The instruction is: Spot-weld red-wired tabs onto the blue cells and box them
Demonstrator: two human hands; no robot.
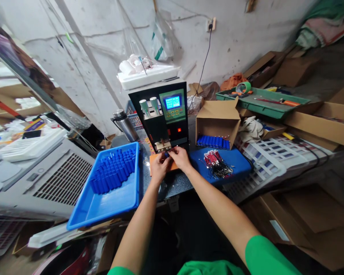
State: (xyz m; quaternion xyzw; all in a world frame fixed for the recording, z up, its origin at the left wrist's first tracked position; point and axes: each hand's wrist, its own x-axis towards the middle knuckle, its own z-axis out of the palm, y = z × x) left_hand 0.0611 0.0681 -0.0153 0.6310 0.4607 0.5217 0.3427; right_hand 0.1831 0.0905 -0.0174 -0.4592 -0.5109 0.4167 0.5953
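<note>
1. Blue cell (166, 154) sits pinched between both hands, right under the welder (163, 114).
2. Left hand (159, 166) grips it on one side.
3. Right hand (180, 157) grips the other.
4. Blue tray (109, 202) lies to the left.
5. Wires (216, 163) lie to the right.

Even daylight, strong edge warping.

A single camera worn on the head looks forward and steeply down along both forearms. It sits close above the near edge of the surface (174, 185), facing the far wall (103, 46). The wide, bent view takes in clutter far left and right.
</note>
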